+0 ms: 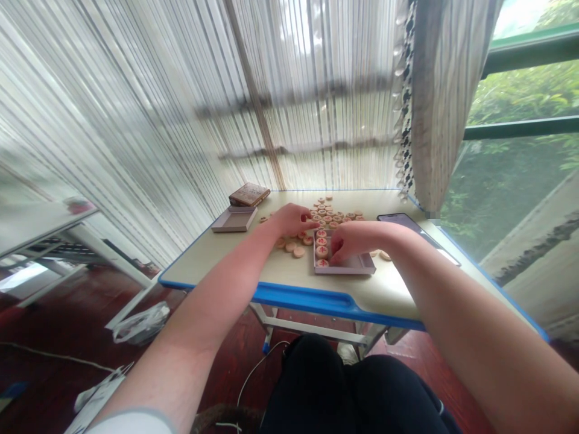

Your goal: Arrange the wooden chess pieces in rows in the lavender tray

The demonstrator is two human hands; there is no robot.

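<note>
A shallow cardboard box tray (346, 270) lies on the desk, with a column of round xiangqi pieces (321, 251) bearing red characters along its left side. My right hand (346, 238) reaches down into this tray beside the column. Its fingers are bent together, and whatever they hold is hidden. Just behind and left of the tray is my left hand (294, 219), among loose wooden pieces (337, 220). A gap shows between its thumb and fingers, with no piece visible in it. More blank-looking discs (298, 251) lie in front of the left hand.
Another shallow box part (234, 219) sits at the desk's left, with a brown patterned box (249, 194) behind it. A phone (398, 220) lies on the right. The desk (194, 265) has a blue edge; a striped curtain (316, 90) hangs behind.
</note>
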